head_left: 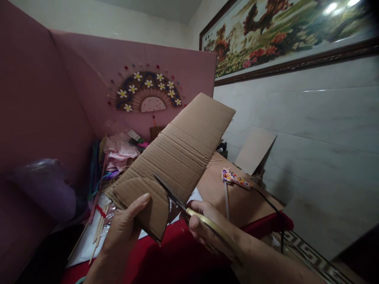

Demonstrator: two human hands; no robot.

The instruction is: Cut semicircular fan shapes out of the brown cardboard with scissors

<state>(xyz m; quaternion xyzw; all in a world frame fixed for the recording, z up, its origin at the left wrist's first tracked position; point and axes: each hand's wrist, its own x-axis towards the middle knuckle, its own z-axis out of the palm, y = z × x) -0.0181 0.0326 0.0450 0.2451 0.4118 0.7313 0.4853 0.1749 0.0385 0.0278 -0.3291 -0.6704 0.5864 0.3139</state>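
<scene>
A long strip of brown corrugated cardboard [183,146] is held up in the air, slanting away to the upper right. My left hand [124,232] grips its near end, thumb on top of a rounded cut part. My right hand [207,228] is closed round gold-handled scissors [189,207]. The dark blades point up and to the left into the cardboard, partway along a curved cut.
Below lies a red-covered table [177,248] with a flat brown board [245,201], a flower-patterned glue gun [235,178] with a black cord, wooden sticks [99,230] and pink craft scraps [118,154]. A pink backboard [74,98] carries a paper fan decoration [146,92]. A cardboard sheet [256,150] leans on the wall.
</scene>
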